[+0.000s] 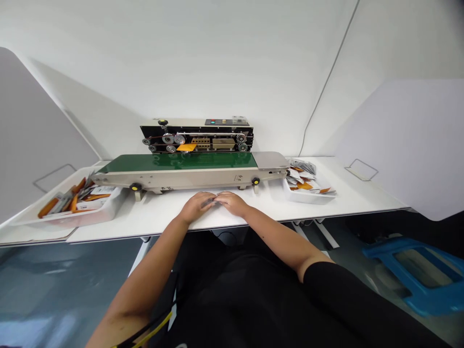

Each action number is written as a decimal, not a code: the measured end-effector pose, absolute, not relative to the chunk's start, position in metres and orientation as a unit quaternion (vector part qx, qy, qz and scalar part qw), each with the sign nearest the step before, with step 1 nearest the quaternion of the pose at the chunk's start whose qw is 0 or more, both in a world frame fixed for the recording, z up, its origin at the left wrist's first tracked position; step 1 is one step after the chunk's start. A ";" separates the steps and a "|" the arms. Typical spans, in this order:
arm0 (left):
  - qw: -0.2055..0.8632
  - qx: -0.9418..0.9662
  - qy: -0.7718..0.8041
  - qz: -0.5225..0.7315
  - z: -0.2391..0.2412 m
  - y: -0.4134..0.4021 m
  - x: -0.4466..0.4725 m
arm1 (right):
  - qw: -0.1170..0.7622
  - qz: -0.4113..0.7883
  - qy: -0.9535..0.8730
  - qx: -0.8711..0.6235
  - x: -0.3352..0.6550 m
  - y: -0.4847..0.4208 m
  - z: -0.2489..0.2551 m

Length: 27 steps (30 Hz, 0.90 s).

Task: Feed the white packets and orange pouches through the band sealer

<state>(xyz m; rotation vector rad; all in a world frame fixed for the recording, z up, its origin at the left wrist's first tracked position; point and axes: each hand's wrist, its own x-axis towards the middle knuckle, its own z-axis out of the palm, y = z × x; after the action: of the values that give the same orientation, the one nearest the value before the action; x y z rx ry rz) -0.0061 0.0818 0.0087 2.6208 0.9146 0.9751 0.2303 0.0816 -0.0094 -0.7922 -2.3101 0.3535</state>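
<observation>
My left hand (197,206) and my right hand (232,203) rest on the white table (152,217) near its front edge, their fingertips meeting. A small grey flat packet (208,202) shows under my left fingers; it looks held, but the picture is small. Just beyond my hands stands a band sealing machine (195,140) with a green conveyor belt (177,162), out of reach of my fingers. An orange-and-silver packet (186,147) sits at the machine's sealing rollers. Neither hand touches the machine.
A white tray (105,208) of orange-and-white packets stands at the table's left, and another white tray (308,195) of similar packets stands right of the conveyor. White panels surround the table. A blue plastic stool (413,275) sits on the floor at the right.
</observation>
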 end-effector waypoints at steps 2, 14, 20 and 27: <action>0.071 0.876 0.313 0.361 0.007 0.082 -0.007 | 0.331 0.136 -0.878 -0.318 0.230 0.082 -0.010; 0.201 0.842 0.374 0.333 0.012 0.077 -0.005 | 0.349 0.096 -0.887 -0.287 0.235 0.072 -0.002; 0.249 0.831 0.362 0.342 0.019 0.073 -0.005 | 0.355 0.064 -0.893 -0.268 0.233 0.077 -0.010; 0.205 0.839 0.337 0.374 0.018 0.074 -0.008 | 0.402 0.084 -0.877 -0.250 0.234 0.075 -0.009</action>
<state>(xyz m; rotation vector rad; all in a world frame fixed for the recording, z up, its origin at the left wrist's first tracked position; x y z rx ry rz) -0.0075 0.0744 0.0181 2.3399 0.9381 1.0425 0.2339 0.0752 -0.0088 -0.6318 -2.2164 0.2116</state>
